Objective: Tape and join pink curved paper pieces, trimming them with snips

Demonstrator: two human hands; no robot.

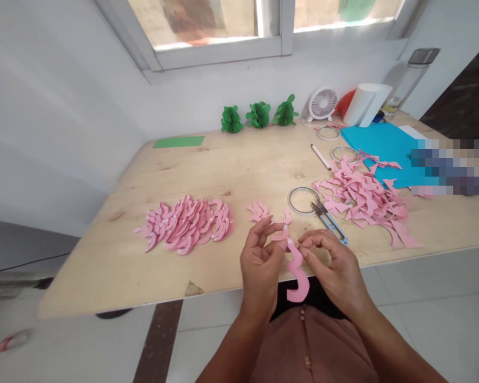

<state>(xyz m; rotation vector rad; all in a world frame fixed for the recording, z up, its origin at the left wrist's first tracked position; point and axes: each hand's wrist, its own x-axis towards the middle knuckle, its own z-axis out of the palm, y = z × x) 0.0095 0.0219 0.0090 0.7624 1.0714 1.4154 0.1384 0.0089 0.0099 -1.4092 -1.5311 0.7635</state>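
Between my hands, over the table's front edge, is a curvy pink paper cutout (296,260) with small white patches near its upper part. My left hand (263,260) pinches it from the left between thumb and fingers. On the other side, my right hand (329,260) has thumb and forefinger closed at the paper's edge by a white patch. The cutout's lower end curls down in front of my lap. Just beyond my left fingers lie a few wavy pink pieces (257,210). Blue-handled thread snips (330,223) rest beyond my right hand, against a roll of tape (304,200).
A heap of pink cutouts (189,223) lies left, pink scraps (363,194) right. Blue sheets (391,143), a marker (320,157) and more tape rolls are behind. Along the wall stand green paper figures (259,115), a small fan (322,103), a white roll (363,103) and a bottle (409,80).
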